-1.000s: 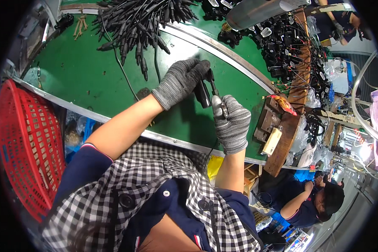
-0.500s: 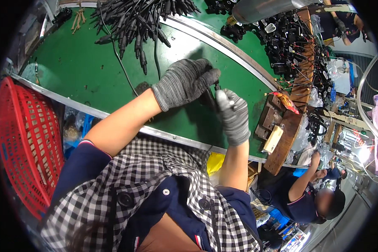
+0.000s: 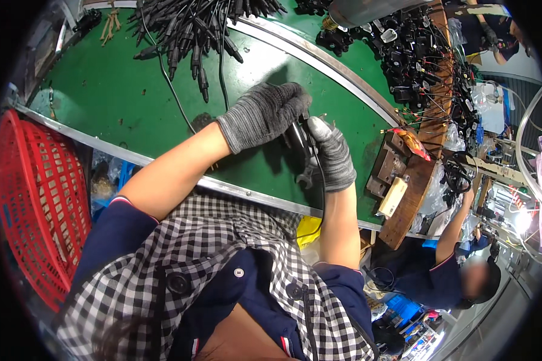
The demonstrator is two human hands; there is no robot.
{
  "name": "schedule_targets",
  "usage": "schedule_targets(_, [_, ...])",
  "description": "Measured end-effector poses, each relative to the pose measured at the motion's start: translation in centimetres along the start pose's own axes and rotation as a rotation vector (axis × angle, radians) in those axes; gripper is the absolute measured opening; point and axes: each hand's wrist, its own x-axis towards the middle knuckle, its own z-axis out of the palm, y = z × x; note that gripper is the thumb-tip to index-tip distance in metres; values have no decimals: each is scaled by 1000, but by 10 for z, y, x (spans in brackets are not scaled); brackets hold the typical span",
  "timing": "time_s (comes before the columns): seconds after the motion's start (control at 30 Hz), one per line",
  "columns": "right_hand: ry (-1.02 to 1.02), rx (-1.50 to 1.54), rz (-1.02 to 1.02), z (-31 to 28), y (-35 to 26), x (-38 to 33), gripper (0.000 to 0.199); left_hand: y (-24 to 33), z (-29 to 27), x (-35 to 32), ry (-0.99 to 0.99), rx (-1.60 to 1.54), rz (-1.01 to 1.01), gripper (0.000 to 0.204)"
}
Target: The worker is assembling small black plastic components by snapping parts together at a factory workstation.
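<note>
wrench (image 3: 305, 178) swung into view, right hand (image 3: 331, 150) clasping it; left hand (image 3: 264, 115) clasping black tube (image 3: 295, 139)

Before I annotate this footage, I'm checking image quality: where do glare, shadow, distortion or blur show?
All in the head view: white glare on the green tabletop, a dark shadow near the left hand; the metal table edge bows; a lamp at right is blown out; the co-worker has a blurred face.
</note>
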Motion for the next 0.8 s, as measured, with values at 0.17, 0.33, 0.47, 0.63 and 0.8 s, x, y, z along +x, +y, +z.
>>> schedule_targets(0.17, [29,-187,27,0,-14,-5,32,1,2,3,11,-288,-209,27])
schedule_targets(0.33, [-2,-656,-178,-8,-18,1,30,-7,7,-1,96,-235,-204,27])
schedule_targets(0.47, [-33,-99,112,-9,-7,-2,36,-1,6,0,154,19,6,28])
schedule_targets(0.63, [-2,-514,-198,-8,-19,-2,26,-1,2,0,69,-33,-90,28])
schedule_targets(0.8, [-62,-892,-144,-14,-16,8,25,0,2,0,55,-69,-104,27])
